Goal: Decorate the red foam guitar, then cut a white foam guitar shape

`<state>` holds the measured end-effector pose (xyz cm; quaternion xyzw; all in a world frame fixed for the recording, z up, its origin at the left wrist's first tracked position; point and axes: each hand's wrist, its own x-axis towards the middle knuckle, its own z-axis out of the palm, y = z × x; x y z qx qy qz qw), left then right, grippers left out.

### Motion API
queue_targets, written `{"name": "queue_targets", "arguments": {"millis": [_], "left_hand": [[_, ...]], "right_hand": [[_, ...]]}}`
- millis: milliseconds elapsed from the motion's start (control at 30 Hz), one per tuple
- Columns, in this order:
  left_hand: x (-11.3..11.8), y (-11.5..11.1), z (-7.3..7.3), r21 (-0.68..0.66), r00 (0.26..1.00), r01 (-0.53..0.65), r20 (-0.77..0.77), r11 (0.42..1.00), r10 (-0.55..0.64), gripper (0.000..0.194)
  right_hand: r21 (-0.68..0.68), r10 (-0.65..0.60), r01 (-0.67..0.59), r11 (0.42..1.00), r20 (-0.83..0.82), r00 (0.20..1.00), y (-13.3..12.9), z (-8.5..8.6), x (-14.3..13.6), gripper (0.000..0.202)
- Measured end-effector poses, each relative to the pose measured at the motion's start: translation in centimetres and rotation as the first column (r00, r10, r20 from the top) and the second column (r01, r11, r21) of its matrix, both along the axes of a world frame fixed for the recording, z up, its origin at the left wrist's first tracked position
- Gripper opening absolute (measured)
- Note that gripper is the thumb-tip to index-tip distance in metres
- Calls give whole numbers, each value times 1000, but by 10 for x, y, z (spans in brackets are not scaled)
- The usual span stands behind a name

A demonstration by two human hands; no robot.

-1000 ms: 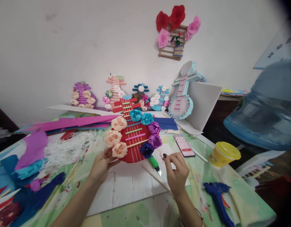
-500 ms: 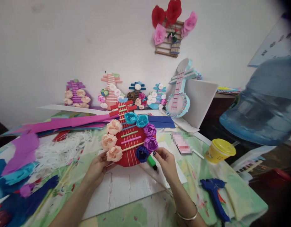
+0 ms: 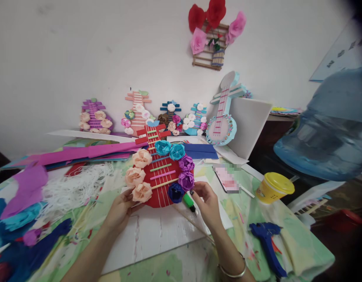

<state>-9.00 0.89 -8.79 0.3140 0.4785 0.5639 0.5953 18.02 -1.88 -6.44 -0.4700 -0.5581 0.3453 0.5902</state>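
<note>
Over the board (image 3: 150,237), our left hand (image 3: 120,209) grips the lute (image 3: 163,167) by its lower left edge; our right hand (image 3: 209,205), half curled, sits at the right edge (touch unclear), neck pointing away.

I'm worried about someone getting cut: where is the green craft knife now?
In the head view, the green craft knife is just right of centre, on the white board, between the dark blue flower on the red instrument and the right hand.

Red lute model (image 3: 161,166) is tilting back over white board (image 3: 151,235); peach, turquoise, purple, navy flowers (image 3: 186,180) are edging its strung body.
</note>
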Motion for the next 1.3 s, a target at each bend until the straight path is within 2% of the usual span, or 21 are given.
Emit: {"name": "queue_targets", "arguments": {"millis": [67, 133, 200, 233, 267, 367, 433, 500, 600, 667, 767, 900, 1000, 1133, 1300], "left_hand": [[0, 0, 0, 5, 1000, -1, 6, 1000, 1, 53], [1, 0, 0, 11, 1000, 6, 5, 1000, -6, 52], [1, 0, 1, 10, 1000, 12, -2, 1000, -12, 52], [2, -1, 1, 6, 1000, 11, -4, 1000, -11, 51], [2, -1, 1, 4, 1000, 15, -3, 1000, -15, 50], [2, -3, 3, 4, 1000, 12, 8, 1000, -12, 49], [2, -3, 4, 7, 1000, -11, 6, 1000, 11, 50], [1, -3, 3, 10, 999, -35, -2, 999, 35, 50], [-1, -2, 1, 22, 1000, -16, -14, 1000, 16, 51], [-1, -1, -1, 21, 1000, -4, -24, 1000, 5, 51], [-1, -1, -2, 16, 1000, -15, -23, 1000, 15, 51], [1, -3, 0, 19, 1000, -8, 2, 1000, 8, 51], [1, -5, 3, 20, 1000, -7, 3, 1000, 7, 52], [2, -6, 7, 4, 1000, -10, -22, 1000, 10, 53], [2, -7, 9, 15, 999, -31, -40, 999, 31, 57]], "right_hand": [[-6, -66, 66, 998, -3, 998, 0, -2, 1, 28], [-34, -117, 116, 993, -8, 993, 2, -6, 1, 49], [-84, -110, 110, 990, 9, 994, 4, -10, 1, 72], [-111, -94, 97, 989, 32, 995, 5, -11, 1, 76], [-132, -78, 86, 987, 66, 995, 5, -13, 1, 74], [-143, -51, 81, 986, 206, 977, 6, -18, 5, 37], [-125, -69, 103, 987, 254, 965, 5, -17, 12, 24], [-79, -164, 183, 980, 204, 965, 3, -12, 18, 23], [32, -324, 322, 946, 43, 945, -2, 3, 22, 22], [114, -347, 342, 933, 33, 937, -5, 14, 19, 19], [250, -355, 306, 919, 184, 917, -4, 26, 9, 15], [412, -482, 308, 857, 432, 762, 5, 27, -3, 15], [459, -498, 261, 849, 531, 686, 11, 22, -7, 18], [467, -474, 227, 855, 523, 709, 10, 24, -5, 23], [492, -496, 264, 830, 434, 752, 2, 39, 5, 20]]}}
